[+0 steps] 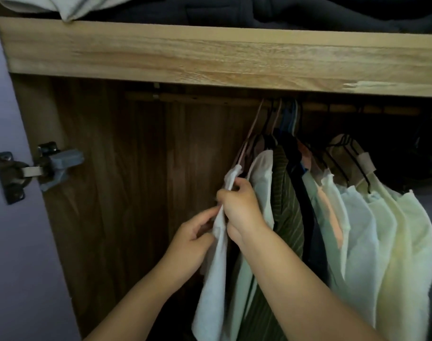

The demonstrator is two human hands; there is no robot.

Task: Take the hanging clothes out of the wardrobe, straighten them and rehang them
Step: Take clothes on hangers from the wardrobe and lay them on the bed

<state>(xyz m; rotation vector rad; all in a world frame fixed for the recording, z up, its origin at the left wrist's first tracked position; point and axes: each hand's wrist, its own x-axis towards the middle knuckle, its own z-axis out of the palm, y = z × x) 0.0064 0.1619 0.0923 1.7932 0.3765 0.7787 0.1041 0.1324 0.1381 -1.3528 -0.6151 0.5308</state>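
A white garment (pixel 213 286) hangs on a pink hanger (pixel 253 126) at the left end of a row of clothes on the wardrobe rail (pixel 210 98). My right hand (pixel 242 210) pinches its upper edge near the shoulder. My left hand (pixel 192 239) grips the same cloth a little lower, from the left side. To the right hang a pale top (pixel 263 183), a green striped garment (pixel 287 217), a dark one (pixel 306 205) and several pale yellow-green shirts (pixel 387 242) on black hangers.
A wooden shelf front (pixel 210 55) runs across above the rail, with folded dark and grey fabric (pixel 234 8) on top. The wardrobe's brown side panel (pixel 111 193) and a metal door hinge (pixel 37 168) are at the left, beside the open door (pixel 13 267).
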